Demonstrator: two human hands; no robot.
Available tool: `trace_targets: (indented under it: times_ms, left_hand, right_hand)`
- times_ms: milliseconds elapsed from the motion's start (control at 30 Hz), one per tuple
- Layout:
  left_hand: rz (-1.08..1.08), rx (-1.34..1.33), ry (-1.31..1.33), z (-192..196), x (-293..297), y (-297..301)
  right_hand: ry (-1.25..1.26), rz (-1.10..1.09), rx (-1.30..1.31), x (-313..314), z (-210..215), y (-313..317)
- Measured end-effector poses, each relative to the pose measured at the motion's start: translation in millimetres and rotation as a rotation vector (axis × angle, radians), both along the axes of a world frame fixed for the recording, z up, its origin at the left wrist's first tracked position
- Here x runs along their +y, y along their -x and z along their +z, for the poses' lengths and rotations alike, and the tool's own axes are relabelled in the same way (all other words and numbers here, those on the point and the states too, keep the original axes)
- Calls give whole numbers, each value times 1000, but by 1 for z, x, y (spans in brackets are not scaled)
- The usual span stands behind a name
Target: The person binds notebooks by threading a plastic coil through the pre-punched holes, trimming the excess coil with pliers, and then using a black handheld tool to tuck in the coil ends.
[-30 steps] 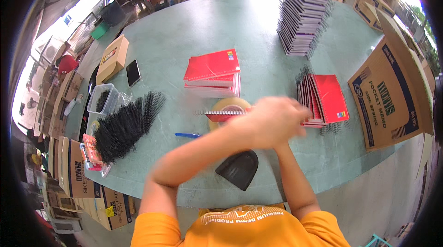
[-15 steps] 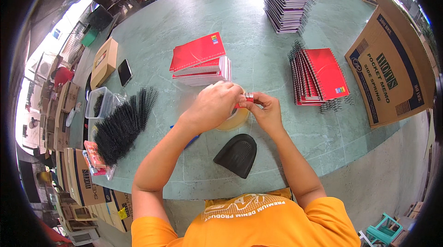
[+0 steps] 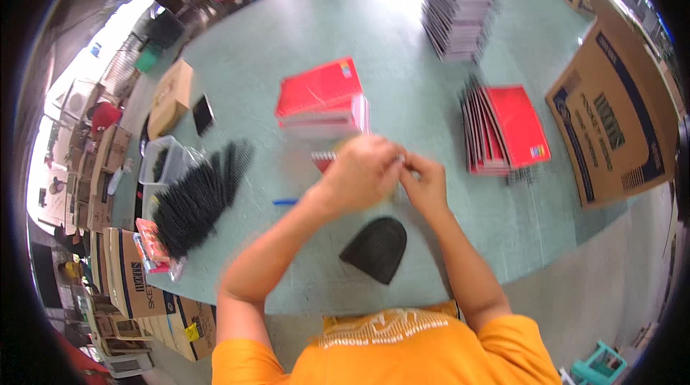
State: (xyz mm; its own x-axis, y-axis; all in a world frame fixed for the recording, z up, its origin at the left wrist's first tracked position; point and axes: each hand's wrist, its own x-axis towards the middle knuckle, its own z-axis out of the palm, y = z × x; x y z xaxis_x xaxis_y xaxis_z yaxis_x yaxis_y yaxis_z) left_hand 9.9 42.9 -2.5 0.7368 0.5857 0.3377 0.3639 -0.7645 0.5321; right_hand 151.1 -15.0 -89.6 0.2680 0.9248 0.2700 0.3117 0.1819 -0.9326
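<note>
My left hand and my right hand meet above the green table, fingertips pinched together. They close around a tan tape roll that they almost fully hide; the picture is blurred there. A small red spiral notebook pokes out from under my left hand. Just beyond lies a stack of red notebooks. Left of my forearm lies a blue pen.
A black rounded pad lies near the table's front edge. Black binding coils and a clear tub sit at left, with a phone and small carton. Red spiral notebooks, a tall notebook stack and a cardboard box are right.
Both hands came down from in front of the camera to just above the table with the tape roll. They now cover the roll more fully than half a second ago.
</note>
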Motion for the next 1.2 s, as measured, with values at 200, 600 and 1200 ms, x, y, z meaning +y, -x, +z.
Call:
trace_targets:
  times_ms: [200,600,1200]
  left_hand:
    - [16,-4,-24,17,-6,-7]
    - [155,287,-7,18,16,70]
    - [304,259,-57,15,22,88]
  right_hand:
    - [-115,-67,-90,-9,16,5]
    - [-175,-459,-367,-55,113,-143]
    - [-312,-102,-616,-25,136,-28]
